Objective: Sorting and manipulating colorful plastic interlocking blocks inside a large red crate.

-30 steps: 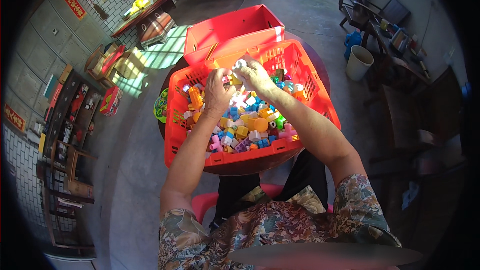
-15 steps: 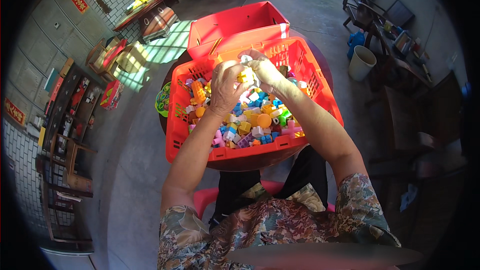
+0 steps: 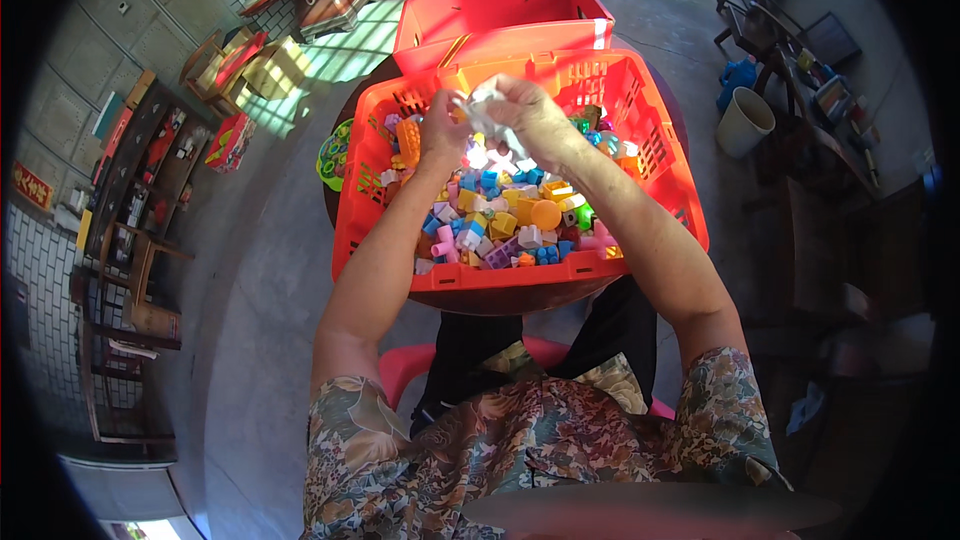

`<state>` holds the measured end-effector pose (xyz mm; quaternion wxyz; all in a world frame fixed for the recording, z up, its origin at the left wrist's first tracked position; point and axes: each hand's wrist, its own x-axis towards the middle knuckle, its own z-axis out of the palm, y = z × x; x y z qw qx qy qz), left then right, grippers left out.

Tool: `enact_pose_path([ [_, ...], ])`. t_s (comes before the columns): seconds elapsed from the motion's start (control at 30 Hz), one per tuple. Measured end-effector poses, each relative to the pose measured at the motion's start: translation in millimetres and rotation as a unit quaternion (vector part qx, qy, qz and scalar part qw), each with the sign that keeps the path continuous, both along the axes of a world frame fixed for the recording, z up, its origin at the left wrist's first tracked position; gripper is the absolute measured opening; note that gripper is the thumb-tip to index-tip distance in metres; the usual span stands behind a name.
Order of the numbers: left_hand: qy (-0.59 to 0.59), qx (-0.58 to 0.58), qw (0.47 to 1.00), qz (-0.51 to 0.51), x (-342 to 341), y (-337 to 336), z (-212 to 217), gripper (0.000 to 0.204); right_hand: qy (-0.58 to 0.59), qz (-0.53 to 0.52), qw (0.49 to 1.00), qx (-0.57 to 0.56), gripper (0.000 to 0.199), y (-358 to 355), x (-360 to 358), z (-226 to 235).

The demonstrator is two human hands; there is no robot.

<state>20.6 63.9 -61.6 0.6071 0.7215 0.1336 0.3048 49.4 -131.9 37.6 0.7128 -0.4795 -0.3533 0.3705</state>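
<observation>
Both my hands are raised over the far half of a red plastic basket (image 3: 385, 255) full of colourful toy building blocks (image 3: 505, 225). My right hand (image 3: 535, 120) has its fingers closed on a crumpled white cloth (image 3: 487, 118), which looks blurred by motion. Close beside it on the left, my left hand (image 3: 442, 132) is closed, fingertips toward the cloth. A bit of orange-yellow shows at its fingertips, but what it grips is mostly hidden. An orange block (image 3: 408, 143) lies by the basket's left wall.
Behind the basket stands a red box (image 3: 505, 35), on the same round dark table (image 3: 440, 302). A green round basket (image 3: 333, 155) sits at the left. A pale bin (image 3: 746, 124) and a blue jug (image 3: 736, 80) stand on the floor to the right.
The yellow block seen between my hands is now mostly out of sight. More of the white cloth shows under my right hand. The view has shifted slightly.
</observation>
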Motion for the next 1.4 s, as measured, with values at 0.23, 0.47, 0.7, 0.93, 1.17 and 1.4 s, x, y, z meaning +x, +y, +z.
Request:
enact_pose_path([
  [0.23, 0.082, 0.156, 0.984, -0.025, -8, -55, 34, 0.041, -0.169, -0.224, 0.96, 0.014, 0.026, -5, 30, -15],
  [0.47, 0.031, 0.162, 0.976, -0.139, -20, -60, 40, 0.037, -0.288, -0.184, 0.939, -0.038, 0.011, 3, 48, -48],
  [0.7, 0.016, 0.254, 0.961, 0.112, -13, -13, 42, 0.037, -0.391, -0.267, 0.873, -0.114, 0.014, -5, 75, -69],
  [0.93, 0.26, 0.432, 0.846, 0.176, -30, 33, 13, 0.028, -0.525, -0.223, 0.808, -0.148, 0.013, 2, 65, -63],
  [1.17, 0.263, 0.42, 0.856, 0.15, -25, 17, 22, 0.026, -0.55, -0.187, 0.8, -0.15, 0.013, -2, 66, -66],
  [1.4, 0.332, 0.444, 0.823, 0.122, -20, 13, 20, 0.028, -0.555, -0.18, 0.797, -0.156, 0.012, -2, 63, -62],
])
